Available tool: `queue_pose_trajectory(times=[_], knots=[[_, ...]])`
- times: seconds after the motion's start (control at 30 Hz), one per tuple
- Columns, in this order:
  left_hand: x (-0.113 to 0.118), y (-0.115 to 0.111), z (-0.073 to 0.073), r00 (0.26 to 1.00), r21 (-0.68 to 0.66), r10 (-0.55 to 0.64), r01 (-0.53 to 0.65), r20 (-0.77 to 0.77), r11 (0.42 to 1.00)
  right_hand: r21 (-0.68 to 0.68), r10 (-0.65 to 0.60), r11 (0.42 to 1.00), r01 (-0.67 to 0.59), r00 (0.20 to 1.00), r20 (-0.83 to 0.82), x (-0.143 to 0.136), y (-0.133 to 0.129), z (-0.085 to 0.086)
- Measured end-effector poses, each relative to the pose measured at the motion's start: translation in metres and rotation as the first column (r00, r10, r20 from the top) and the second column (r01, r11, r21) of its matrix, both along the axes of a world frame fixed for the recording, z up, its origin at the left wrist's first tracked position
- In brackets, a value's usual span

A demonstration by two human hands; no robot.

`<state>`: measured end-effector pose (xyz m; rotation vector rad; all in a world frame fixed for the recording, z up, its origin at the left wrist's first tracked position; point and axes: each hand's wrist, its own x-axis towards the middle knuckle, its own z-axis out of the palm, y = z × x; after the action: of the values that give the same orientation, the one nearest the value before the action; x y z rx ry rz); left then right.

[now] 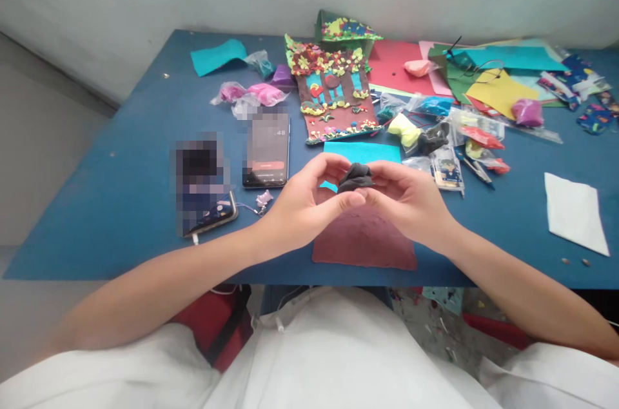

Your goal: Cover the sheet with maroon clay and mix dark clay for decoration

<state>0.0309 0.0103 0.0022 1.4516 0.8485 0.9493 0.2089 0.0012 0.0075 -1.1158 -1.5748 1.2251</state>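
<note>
A lump of black modelling clay [355, 180] is pinched between my two hands, folded over on itself. My left hand [314, 202] grips its left side with the thumb in front; my right hand [411, 199] holds its right side, fingers behind it. Below them lies a sheet with a turquoise upper part [362, 152] and a brownish-red clay layer [365, 238] on the lower part. Just beyond stands a decorated clay picture [338, 96] with flowers, dark trunks and small mushrooms.
Two phones, one upright-lying [265, 151] and one with a charm [207, 209], are at left. Bagged clay [261, 94], yellow clay [405, 130], coloured paper [503, 93] and scissors [476, 167] lie farther back. White paper [575, 212] rests at right on the blue table [120, 202].
</note>
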Motion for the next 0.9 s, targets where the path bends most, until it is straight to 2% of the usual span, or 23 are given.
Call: queue_pose_trajectory(times=[0.17, 0.27, 0.33, 0.47, 0.57, 0.67, 0.73, 0.8, 0.83, 0.9], knots=[[-0.003, 0.003, 0.004, 0.986, 0.006, -0.107, 0.109, -0.130, 0.994, 0.120, 0.056, 0.989, -0.083, 0.975, 0.213, 0.003, -0.003, 0.000], [-0.004, 0.005, 0.007, 0.980, 0.019, -0.156, 0.159, -0.122, 0.987, 0.102, 0.139, 0.982, -0.159, 0.974, 0.181, 0.004, -0.004, 0.001], [-0.003, 0.006, 0.009, 0.985, 0.010, -0.160, 0.161, -0.067, 0.987, 0.066, 0.157, 0.984, -0.167, 0.979, 0.133, 0.004, -0.003, 0.001], [-0.002, 0.006, 0.013, 0.990, -0.022, -0.131, 0.132, 0.045, 0.991, 0.103, -0.009, 0.995, 0.000, 0.996, 0.093, 0.009, 0.004, 0.005], [-0.002, 0.004, 0.013, 0.992, -0.037, -0.108, 0.110, 0.058, 0.993, 0.065, -0.103, 0.992, 0.105, 0.994, -0.044, 0.017, 0.012, 0.009], [-0.001, 0.004, 0.011, 0.995, -0.066, -0.073, 0.078, 0.070, 0.995, -0.051, -0.102, 0.994, 0.095, 0.982, -0.157, 0.024, 0.019, 0.012], [-0.001, 0.005, 0.010, 0.996, -0.106, -0.045, 0.054, 0.083, 0.993, -0.092, -0.094, 0.992, 0.081, 0.983, -0.155, 0.026, 0.018, 0.013], [-0.001, 0.007, 0.007, 0.994, -0.178, -0.036, 0.053, 0.101, 0.983, -0.011, -0.145, 0.989, 0.145, 0.984, -0.106, 0.024, 0.014, 0.014], [-0.002, 0.008, 0.007, 0.993, -0.222, -0.040, 0.065, 0.112, 0.973, 0.086, -0.192, 0.977, 0.198, 0.979, -0.067, 0.022, 0.011, 0.015], [-0.002, 0.009, 0.005, 0.989, -0.304, -0.056, 0.097, 0.138, 0.948, 0.326, -0.285, 0.908, 0.263, 0.958, 0.023, 0.019, 0.005, 0.015]])
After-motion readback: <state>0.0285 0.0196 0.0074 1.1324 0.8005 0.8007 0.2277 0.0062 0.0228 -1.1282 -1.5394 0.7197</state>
